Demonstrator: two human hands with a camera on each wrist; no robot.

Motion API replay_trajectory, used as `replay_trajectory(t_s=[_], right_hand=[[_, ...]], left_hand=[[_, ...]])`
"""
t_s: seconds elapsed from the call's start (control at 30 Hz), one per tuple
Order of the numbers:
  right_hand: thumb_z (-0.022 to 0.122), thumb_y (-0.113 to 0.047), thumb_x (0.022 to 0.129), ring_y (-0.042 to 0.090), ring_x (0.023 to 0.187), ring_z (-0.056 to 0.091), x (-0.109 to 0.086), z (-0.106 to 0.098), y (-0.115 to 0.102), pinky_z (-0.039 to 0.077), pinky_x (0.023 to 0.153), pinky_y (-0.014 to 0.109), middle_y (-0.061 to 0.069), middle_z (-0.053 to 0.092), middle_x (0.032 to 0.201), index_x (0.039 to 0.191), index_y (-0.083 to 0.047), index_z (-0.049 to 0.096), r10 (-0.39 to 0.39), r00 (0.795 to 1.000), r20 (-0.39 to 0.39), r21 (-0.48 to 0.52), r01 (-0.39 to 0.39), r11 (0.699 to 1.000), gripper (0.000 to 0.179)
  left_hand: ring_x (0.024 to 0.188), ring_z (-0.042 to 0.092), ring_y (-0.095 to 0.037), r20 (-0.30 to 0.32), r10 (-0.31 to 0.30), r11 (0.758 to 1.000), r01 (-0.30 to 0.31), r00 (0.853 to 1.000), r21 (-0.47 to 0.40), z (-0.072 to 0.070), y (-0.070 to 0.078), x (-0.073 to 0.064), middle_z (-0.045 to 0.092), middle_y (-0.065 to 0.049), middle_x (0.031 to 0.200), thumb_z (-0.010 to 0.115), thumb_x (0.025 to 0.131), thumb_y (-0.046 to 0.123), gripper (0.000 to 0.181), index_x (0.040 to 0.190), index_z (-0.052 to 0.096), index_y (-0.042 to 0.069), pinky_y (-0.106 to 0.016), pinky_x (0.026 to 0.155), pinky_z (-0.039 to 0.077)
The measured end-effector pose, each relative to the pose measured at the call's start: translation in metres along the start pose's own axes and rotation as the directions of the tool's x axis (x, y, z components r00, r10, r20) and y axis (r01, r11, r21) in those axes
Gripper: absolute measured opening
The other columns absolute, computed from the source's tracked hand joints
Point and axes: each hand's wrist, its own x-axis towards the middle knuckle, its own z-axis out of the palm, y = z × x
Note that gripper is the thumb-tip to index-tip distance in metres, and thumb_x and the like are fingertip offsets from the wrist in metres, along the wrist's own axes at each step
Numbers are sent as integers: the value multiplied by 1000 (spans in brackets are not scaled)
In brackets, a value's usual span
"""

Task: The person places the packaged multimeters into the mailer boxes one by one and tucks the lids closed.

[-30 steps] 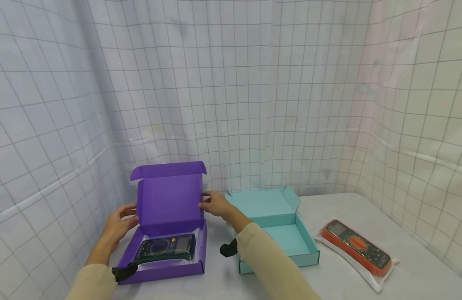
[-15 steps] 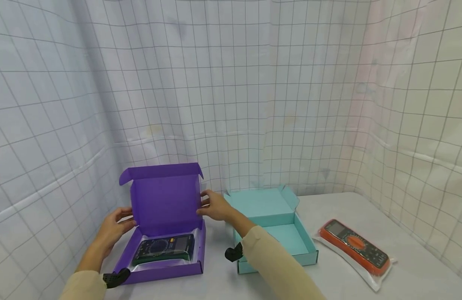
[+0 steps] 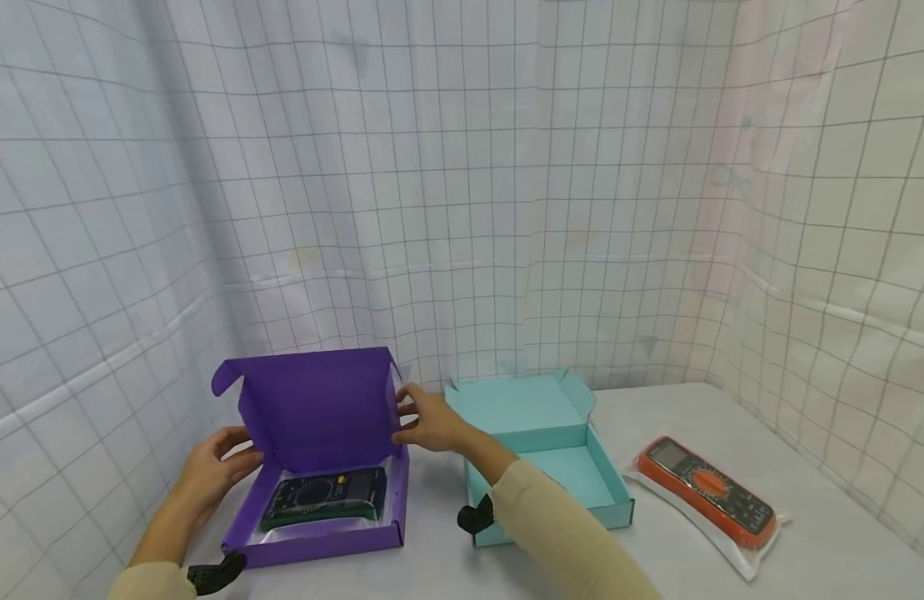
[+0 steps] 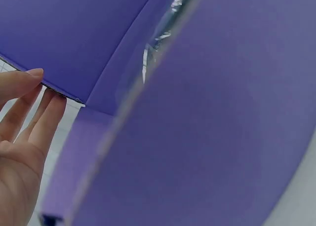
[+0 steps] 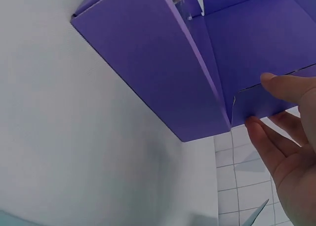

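A purple cardboard box [image 3: 334,547] stands at the left with its lid [image 3: 322,412] raised and leaning forward over it. Inside lies a dark multimeter [image 3: 327,493] in clear plastic wrap. My left hand [image 3: 207,473] holds the lid's left edge, thumb on the inner face and fingers behind, as the left wrist view shows. On the opposite edge my right hand [image 3: 433,421] pinches the lid's side flap [image 5: 259,105] between thumb and fingers.
Right of the purple box, a teal box [image 3: 574,479] stands with its lid folded back. An orange multimeter [image 3: 709,487] in clear wrapping lies farther right on the white table [image 3: 656,408]. Grid-patterned curtains [image 3: 491,208] surround the table.
The purple lid has swung forward and lower, its top flap now nearer the box. My left hand has moved left and down with it; the right hand has dropped slightly.
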Motion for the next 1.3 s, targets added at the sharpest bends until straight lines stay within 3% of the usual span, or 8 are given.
replay_trajectory(t_s=[0.2, 0.5, 0.73, 0.8, 0.87, 1.0, 1.13, 1.3], right_hand=[[75, -11, 77, 9, 93, 62, -5, 5, 2, 51, 71, 20, 7, 57, 122, 115, -20, 42, -63, 998, 2, -18, 63, 998, 52], [74, -5, 77, 10, 93, 62, -10, 10, 2, 51, 71, 20, 8, 58, 119, 114, -18, 40, -140, 990, 19, -106, 141, 984, 52], [75, -8, 78, 8, 88, 63, -17, 7, 2, 52, 69, 21, 2, 57, 110, 119, -17, 50, -60, 998, 14, -4, 60, 998, 50], [74, -12, 80, 8, 88, 63, -20, 3, -1, 52, 70, 23, -1, 59, 106, 123, -14, 54, -7, 1000, 28, 63, 5, 998, 48], [70, -16, 84, 12, 92, 63, -24, -2, -5, 52, 75, 28, 0, 60, 107, 127, -9, 54, 52, 997, 60, 200, -63, 978, 46], [60, -30, 91, 23, 98, 62, -28, -10, -13, 51, 82, 36, 7, 61, 111, 126, 1, 54, 136, 983, 125, 458, -179, 871, 47], [60, -38, 90, 28, 104, 59, -33, -13, -22, 46, 88, 43, 11, 60, 114, 123, 4, 56, 143, 971, 190, 555, -227, 800, 54], [54, -28, 94, 31, 117, 50, -39, -18, -30, 38, 96, 50, 15, 53, 126, 129, 7, 47, 85, 947, 308, 579, -258, 773, 50]], left_hand=[[104, 55, -6, 64, 21, 991, -13, 998, -135, -3, -7, -8, 47, -6, 119, 57, 88, -7, 42, 124, 36, -9, -26, 84, 48], [105, 57, -10, 106, 31, 984, -12, 994, -176, -12, -13, -14, 52, -1, 117, 51, 91, -8, 36, 125, 45, 0, -26, 85, 48], [108, 56, -16, 226, -13, 952, 81, 974, -295, -20, -5, -20, 56, 1, 119, 36, 102, 8, 28, 125, 51, 9, -34, 90, 46], [111, 55, -21, 306, -7, 910, 134, 952, -394, -25, 0, -17, 59, -2, 119, 27, 104, 19, 36, 122, 57, 10, -36, 93, 44], [114, 52, -26, 407, 15, 842, 208, 913, -497, -30, 5, -15, 58, -5, 122, 17, 104, 32, 51, 122, 60, 11, -39, 97, 40], [126, 39, -32, 572, 88, 728, 340, 815, -596, -37, 11, -10, 46, -12, 135, 6, 99, 48, 70, 133, 50, 4, -44, 105, 26], [132, 29, -32, 645, 113, 700, 399, 756, -592, -40, 10, -10, 37, -12, 142, 3, 98, 50, 73, 139, 40, 2, -46, 108, 18], [132, 28, -31, 679, 122, 711, 413, 724, -569, -44, 12, -15, 36, -10, 144, -1, 97, 49, 74, 141, 38, 3, -46, 108, 18]])
